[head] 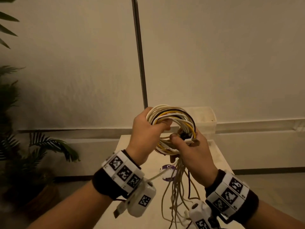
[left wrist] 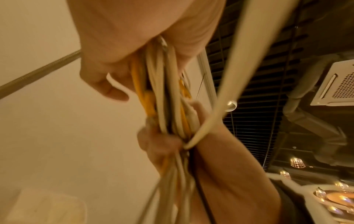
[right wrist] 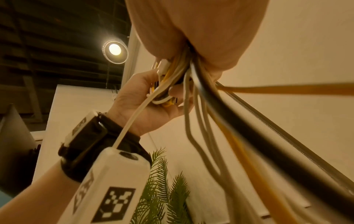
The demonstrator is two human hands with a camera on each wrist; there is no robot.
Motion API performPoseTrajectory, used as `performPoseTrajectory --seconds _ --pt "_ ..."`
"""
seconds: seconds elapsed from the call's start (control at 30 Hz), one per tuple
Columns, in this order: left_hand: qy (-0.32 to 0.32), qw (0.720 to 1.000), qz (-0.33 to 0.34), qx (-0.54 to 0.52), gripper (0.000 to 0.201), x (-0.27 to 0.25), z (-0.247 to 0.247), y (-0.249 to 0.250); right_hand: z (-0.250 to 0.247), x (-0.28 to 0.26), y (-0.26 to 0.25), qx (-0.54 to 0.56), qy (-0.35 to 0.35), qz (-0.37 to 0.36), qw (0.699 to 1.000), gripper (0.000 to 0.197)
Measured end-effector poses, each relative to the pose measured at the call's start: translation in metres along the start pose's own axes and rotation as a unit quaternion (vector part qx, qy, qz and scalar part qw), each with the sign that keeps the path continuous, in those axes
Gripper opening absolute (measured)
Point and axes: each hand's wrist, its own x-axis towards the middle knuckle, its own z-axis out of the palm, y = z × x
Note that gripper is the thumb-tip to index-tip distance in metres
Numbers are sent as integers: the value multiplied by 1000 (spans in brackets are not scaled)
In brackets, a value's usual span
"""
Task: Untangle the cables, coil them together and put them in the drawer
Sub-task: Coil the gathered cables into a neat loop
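A coil of white, yellow and black cables (head: 173,118) is held up in front of me above a white cabinet top (head: 219,156). My left hand (head: 148,131) grips the coil's left side, thumb through the loop. My right hand (head: 189,146) grips the lower right of the coil, where a white plug end (head: 191,140) sticks out. Loose cable tails (head: 178,187) hang from the right hand down toward the cabinet top. In the left wrist view the cable bundle (left wrist: 168,94) runs between both hands. In the right wrist view the hanging strands (right wrist: 206,121) drop from my palm. No drawer is in view.
A metal pole (head: 140,55) rises against the wall behind the coil. A white box (head: 204,118) stands at the back of the cabinet. A purple and white object (head: 168,174) lies on the top beneath the hands. Potted palm plants (head: 24,146) stand at the left.
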Motion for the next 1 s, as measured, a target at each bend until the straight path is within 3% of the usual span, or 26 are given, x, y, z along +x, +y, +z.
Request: performPoseTrajectory --seconds 0.1,0.17,0.33,0.4,0.47,0.57,0.63,0.7,0.77,0.87,0.93,1.0 --pt "56 998 -8 -18 20 -1 12 -7 0 -1 6 15 18 10 1000 21" --pt "46 999 -9 -28 23 2 15 -9 -2 0 8 16 23 12 1000 21" --pt "90 989 -32 -115 54 6 22 -10 -8 5 7 19 23 12 999 21" --pt "71 988 -37 -133 59 9 18 -15 -13 6 5 23 8 13 1000 21" --pt "37 996 70 -29 55 14 9 -18 -18 8 3 19 -14 29 999 20" --pt "3 946 269 184 42 25 1 -19 -19 10 9 2 -34 66 997 16" --pt "-30 929 297 220 34 31 2 -16 -17 11 15 -16 -34 71 997 17" --pt "-7 959 246 141 25 36 3 -13 -14 11 20 -10 -27 71 997 18" --pt "89 983 155 -37 13 42 4 -12 -11 12 24 7 -4 73 997 18" --pt "258 956 63 -124 11 52 3 -14 -9 13 27 -2 13 66 998 19" --pt "291 947 56 -124 18 59 0 -17 -10 14 26 -10 11 60 998 19" --pt "273 953 81 -102 20 63 -4 -21 -12 15 25 -17 12 59 998 19"
